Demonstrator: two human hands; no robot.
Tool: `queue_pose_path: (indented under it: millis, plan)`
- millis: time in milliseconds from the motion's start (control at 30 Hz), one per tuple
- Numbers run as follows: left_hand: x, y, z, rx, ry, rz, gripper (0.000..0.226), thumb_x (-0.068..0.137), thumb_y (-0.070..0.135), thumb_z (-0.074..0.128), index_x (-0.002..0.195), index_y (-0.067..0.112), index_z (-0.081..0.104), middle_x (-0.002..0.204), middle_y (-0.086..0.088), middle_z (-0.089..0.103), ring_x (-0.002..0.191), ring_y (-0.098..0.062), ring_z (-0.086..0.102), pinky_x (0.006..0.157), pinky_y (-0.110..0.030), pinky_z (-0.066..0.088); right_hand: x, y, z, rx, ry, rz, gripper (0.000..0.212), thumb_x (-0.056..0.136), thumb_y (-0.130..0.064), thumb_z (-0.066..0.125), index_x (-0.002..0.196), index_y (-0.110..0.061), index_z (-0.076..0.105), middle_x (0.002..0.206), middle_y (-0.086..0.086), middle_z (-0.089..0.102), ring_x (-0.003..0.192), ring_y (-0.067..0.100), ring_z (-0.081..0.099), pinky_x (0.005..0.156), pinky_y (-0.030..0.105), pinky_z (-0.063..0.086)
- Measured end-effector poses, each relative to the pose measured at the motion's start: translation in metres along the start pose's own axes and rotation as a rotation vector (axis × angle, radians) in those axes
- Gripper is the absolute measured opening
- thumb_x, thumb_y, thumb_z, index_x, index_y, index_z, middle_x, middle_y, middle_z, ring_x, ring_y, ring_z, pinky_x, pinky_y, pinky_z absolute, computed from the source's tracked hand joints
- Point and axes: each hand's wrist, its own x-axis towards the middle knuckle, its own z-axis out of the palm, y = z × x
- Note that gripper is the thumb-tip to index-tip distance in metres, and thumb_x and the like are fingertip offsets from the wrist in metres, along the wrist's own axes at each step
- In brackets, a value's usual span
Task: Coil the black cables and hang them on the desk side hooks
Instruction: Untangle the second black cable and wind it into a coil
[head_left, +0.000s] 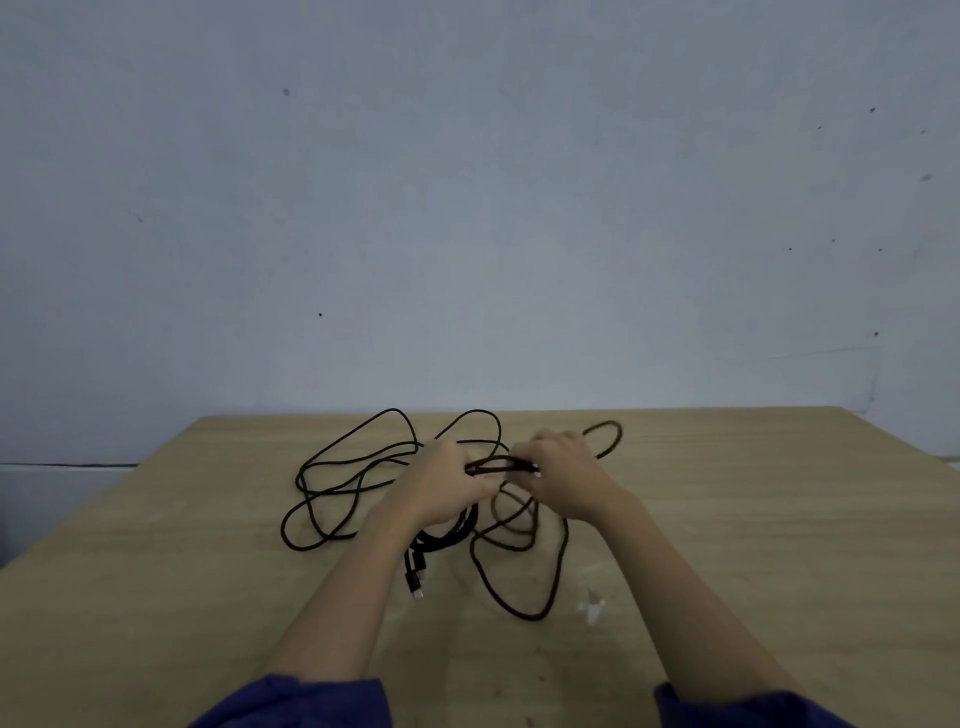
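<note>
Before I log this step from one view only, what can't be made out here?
Desk side hooks: head view shows only the desk top.
Count of black cables: loops cross; left hand and right hand cover the middle.
Plug ends: too small and blurred in head view.

The cables (444, 538) lie on the desk (753, 519), toward its far edge, my left hand (449, 483) and right hand (563, 475) amid them. A wall (467, 208) stands behind the desk.

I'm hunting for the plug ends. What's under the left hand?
Below the left hand a bunched coil of black cable shows, with plugs poking out toward the person. How the strands run inside the grip is hidden by the fingers.
</note>
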Motion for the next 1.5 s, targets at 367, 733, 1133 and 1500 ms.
queue_pose_path:
  millis: [367, 733, 1133, 1500]
  plan:
    - [0.0, -0.033, -0.018, -0.052, 0.636, -0.189, 0.055, 0.089, 0.02, 0.049, 0.042, 0.011, 0.022, 0.041, -0.003, 0.02, 0.044, -0.023, 0.023, 0.047, -0.031, 0.019, -0.026, 0.075, -0.006, -0.442, 0.57, 0.387, 0.015, 0.065, -0.007, 0.053, 0.071, -0.014, 0.065, 0.069, 0.001, 0.064, 0.07, 0.027, 0.057, 0.067, 0.034, 0.036]
    - [0.01, -0.028, 0.005, 0.026, 0.672, -0.084, 0.033, 0.077, 0.021, 0.046, 0.049, 0.01, 0.03, 0.043, 0.001, 0.018, 0.049, -0.032, 0.026, 0.045, -0.028, 0.016, -0.039, 0.02, -0.032, -0.144, -0.6, 0.482, 0.102, 0.065, -0.025, 0.079, 0.146, -0.027, 0.018, 0.152, 0.002, 0.022, 0.136, 0.034, 0.023, 0.104, 0.055, 0.026]
    - [0.01, -0.015, 0.017, -0.073, 0.79, 0.081, 0.05, 0.08, 0.02, 0.058, 0.044, 0.023, 0.023, 0.035, 0.006, 0.029, 0.042, -0.023, 0.031, 0.044, -0.021, 0.017, -0.005, -0.039, 0.006, 0.578, 0.035, 0.16, 0.018, 0.096, -0.017, 0.045, 0.088, -0.011, 0.061, 0.073, 0.002, 0.058, 0.072, 0.021, 0.053, 0.073, 0.036, 0.046]
    - [0.017, -0.003, -0.003, -0.96, 0.98, -0.486, 0.046, 0.075, 0.001, 0.054, 0.045, 0.012, 0.022, 0.03, 0.009, 0.015, 0.051, -0.016, 0.014, 0.05, -0.027, 0.013, -0.03, -0.048, 0.061, 0.469, 0.303, 0.067, 0.026, 0.093, -0.016, 0.045, 0.107, -0.004, 0.064, 0.083, 0.006, 0.06, 0.071, 0.009, 0.051, 0.065, 0.01, 0.036]
